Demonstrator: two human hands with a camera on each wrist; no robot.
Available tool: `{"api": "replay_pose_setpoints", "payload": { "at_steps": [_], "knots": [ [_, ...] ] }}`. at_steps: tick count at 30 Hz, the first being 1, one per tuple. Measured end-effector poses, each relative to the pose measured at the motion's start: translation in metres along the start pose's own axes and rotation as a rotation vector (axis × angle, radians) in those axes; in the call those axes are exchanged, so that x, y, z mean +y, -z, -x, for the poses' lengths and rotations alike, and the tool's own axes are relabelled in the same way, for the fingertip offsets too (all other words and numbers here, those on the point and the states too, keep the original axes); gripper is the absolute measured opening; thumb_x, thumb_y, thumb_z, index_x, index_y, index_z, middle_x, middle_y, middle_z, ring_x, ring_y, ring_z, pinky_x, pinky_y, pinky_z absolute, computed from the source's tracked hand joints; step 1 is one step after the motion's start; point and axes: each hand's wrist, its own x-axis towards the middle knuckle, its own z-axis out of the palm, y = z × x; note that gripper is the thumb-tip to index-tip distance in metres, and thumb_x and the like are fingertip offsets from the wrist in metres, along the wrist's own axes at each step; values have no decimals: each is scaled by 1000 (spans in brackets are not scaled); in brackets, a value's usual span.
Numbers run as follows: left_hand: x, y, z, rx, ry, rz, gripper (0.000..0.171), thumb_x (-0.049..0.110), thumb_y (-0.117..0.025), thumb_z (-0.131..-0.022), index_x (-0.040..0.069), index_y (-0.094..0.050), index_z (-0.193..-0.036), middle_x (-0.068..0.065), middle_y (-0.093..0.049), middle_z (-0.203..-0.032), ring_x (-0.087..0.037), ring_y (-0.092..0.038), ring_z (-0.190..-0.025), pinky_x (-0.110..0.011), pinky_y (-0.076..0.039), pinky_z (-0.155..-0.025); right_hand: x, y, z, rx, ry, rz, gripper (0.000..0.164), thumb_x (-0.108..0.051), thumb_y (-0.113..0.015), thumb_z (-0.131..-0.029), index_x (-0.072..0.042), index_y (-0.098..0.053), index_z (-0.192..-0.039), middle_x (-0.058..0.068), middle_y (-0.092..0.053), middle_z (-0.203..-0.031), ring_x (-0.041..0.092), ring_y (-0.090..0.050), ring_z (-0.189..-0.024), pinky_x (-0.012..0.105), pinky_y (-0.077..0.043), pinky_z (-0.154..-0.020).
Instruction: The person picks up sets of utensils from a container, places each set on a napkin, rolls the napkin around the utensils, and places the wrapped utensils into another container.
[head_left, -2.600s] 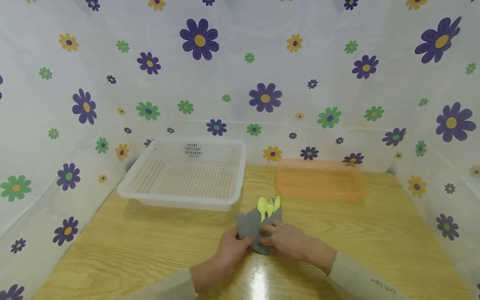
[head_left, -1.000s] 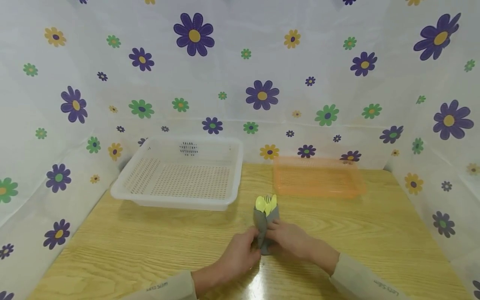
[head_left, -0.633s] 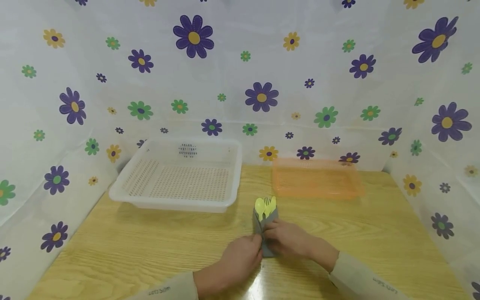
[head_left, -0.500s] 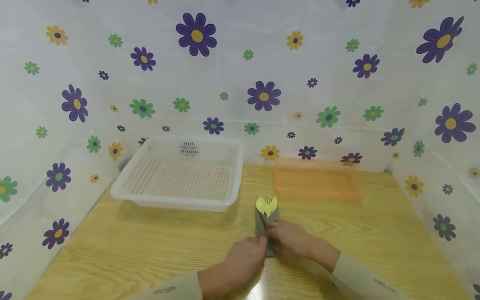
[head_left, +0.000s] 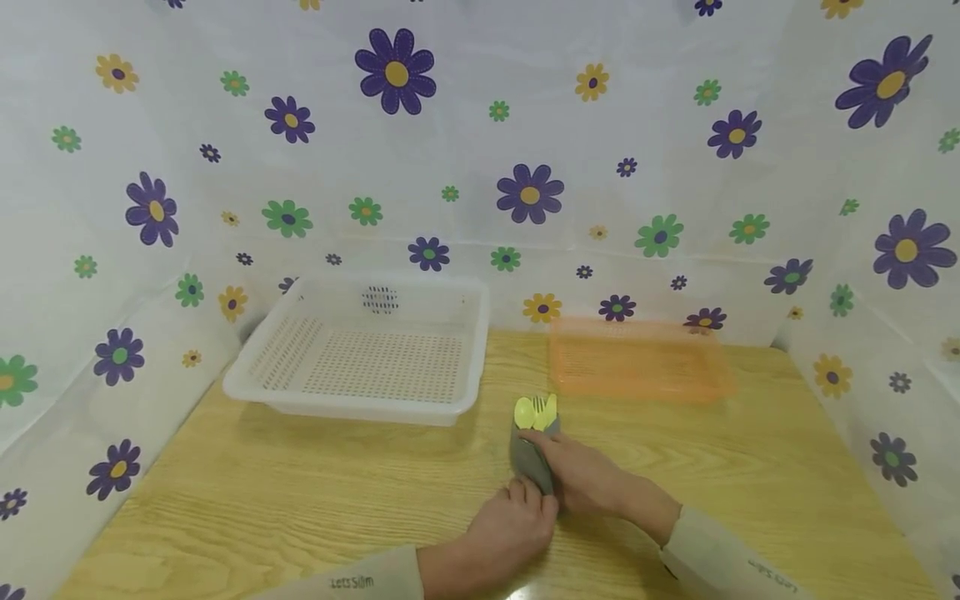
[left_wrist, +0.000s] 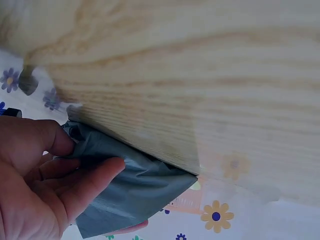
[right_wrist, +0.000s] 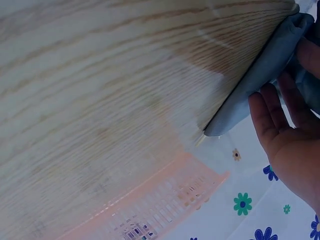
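A grey cloth napkin is folded round a yellow spoon, fork and knife, whose heads stick out at its far end. My left hand pinches the napkin's near part between thumb and fingers; the left wrist view shows creased cloth at those fingertips. From the right, my right hand holds the bundle, one digit lying across the top just below the spoon. Its other fingers lie along the napkin's side in the right wrist view. The cutlery handles are hidden inside the cloth.
A white perforated basket stands at the back left of the wooden table. Beyond the bundle, at the back right, sits a shallow orange basket. A flowered white curtain encloses the back and sides.
The napkin's left flap, spread out at first, has been folded over to the right across the cutlery. My left hand has moved right with it, and a right-hand digit now lies on top.
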Motion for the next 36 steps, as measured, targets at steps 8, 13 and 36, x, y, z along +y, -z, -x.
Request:
{"api": "replay_pose_setpoints", "payload": {
  "at_steps": [8,13,36],
  "knots": [
    [2,-1,0,8,-19,25,47,-2,-12,-93,13,-51,-71,-4,-58,-67,-15,-49,-59,-20,-44,-45,0,1,2,-3,-31,-12,83,-19,-73,-75,-10,-24,-142,16,-58,-111,18,-51,-95,38,-53,-76],
    [0,-4,-3,22,-54,22,47,-3,-13,-91,14,-50,-69,0,-54,-63,-13,-43,-56,-19,-40,-43,1,2,3,6,-16,-5,83,-21,-72,-77,-10,-23,-143,15,-57,-113,19,-50,-96,40,-53,-76],
    [-6,-6,6,-106,-51,163,37,1,-14,-95,6,-49,-87,-23,-63,-107,-33,-56,-101,-32,-52,-83,7,2,10,-4,-85,-40,95,-24,-74,-76,-21,-11,-147,24,-56,-118,28,-55,-97,48,-51,-78]
  ]
}}
